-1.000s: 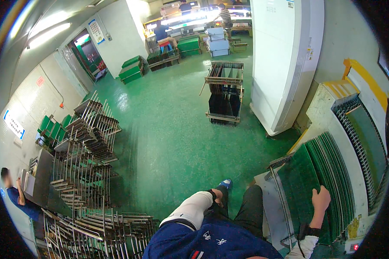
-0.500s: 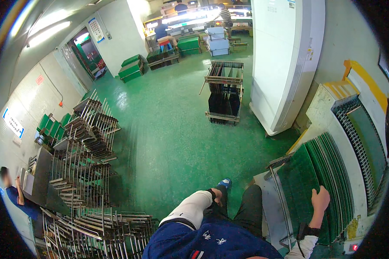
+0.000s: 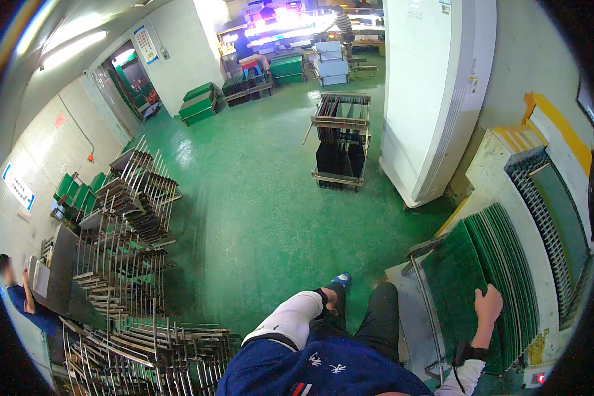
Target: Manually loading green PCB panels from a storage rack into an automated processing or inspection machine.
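My right hand is at the upper edge of the front green board, its fingers bent over that edge. That board leans a little apart from a tight row of thin green boards, which stand on edge in a metal rack at my right. The fingers' undersides are hidden. My left hand rests by my left thigh, away from the boards. The wrist and white sleeve cover part of it, and its fingers barely show.
A pale machine with a toothed conveyor stands beyond the boards. A tall white cabinet rises ahead right. A wheeled rack of dark boards stands on the green floor. Metal racks crowd the left, near another person.
The view has shifted very slightly. My hands and the green boards keep almost the same places. The far bench lights look brighter and more purple.
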`<state>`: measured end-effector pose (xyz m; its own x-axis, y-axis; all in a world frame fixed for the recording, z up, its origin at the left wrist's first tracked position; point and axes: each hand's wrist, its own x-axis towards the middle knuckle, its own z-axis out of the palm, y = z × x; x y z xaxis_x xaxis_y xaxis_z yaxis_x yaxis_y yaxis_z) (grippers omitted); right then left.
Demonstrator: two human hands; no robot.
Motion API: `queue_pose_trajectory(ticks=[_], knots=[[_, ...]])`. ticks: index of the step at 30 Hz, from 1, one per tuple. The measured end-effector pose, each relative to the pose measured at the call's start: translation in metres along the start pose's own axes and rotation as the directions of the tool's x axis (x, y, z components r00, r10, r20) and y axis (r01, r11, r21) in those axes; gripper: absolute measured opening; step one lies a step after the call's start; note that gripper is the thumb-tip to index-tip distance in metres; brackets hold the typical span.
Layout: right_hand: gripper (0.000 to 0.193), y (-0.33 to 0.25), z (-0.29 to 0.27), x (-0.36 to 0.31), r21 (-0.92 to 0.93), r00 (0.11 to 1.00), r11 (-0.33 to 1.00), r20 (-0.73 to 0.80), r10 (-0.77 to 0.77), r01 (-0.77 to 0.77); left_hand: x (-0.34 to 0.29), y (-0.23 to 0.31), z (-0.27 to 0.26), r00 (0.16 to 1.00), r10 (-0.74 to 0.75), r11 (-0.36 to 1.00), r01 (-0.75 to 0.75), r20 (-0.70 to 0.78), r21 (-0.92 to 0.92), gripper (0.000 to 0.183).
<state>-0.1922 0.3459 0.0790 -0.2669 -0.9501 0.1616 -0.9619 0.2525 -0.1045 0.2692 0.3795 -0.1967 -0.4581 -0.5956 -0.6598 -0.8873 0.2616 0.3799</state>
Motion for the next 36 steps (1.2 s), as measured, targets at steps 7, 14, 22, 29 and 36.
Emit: queue_pose_trajectory(ticks=[7, 14, 22, 29, 36], knots=[[0.044, 0.007, 0.007, 0.0, -0.008, 1.0, 1.0, -0.021, 0.004, -0.004, -0.006, 0.005, -0.007, 1.0, 0.027, 1.0, -0.027, -0.006, 0.002, 0.043], [0.043, 0.001, 0.001, 0.001, -0.01, 1.0, 1.0, 0.016, 0.025, -0.025, -0.019, 0.008, -0.011, 0.999, 0.026, 0.997, -0.028, -0.032, -0.066, 0.048], [0.043, 0.01, 0.007, 0.005, -0.002, 1.0, 1.0, 0.008, 0.015, -0.015, -0.013, 0.02, -0.024, 0.97, -0.134, 0.99, 0.122, 0.204, 0.069, 0.067], [0.044, 0.021, 0.016, 0.006, 0.05, 1.0, 0.999, -0.003, -0.015, 0.015, -0.005, 0.0, -0.008, 0.994, 0.111, 0.994, -0.111, 0.004, -0.006, 0.044], [0.045, -0.002, -0.012, 0.008, 0.06, 1.0, 0.998, 0.021, -0.005, 0.004, 0.03, -0.044, 0.037, 0.989, 0.112, 0.99, -0.119, -0.095, -0.072, 0.051]])
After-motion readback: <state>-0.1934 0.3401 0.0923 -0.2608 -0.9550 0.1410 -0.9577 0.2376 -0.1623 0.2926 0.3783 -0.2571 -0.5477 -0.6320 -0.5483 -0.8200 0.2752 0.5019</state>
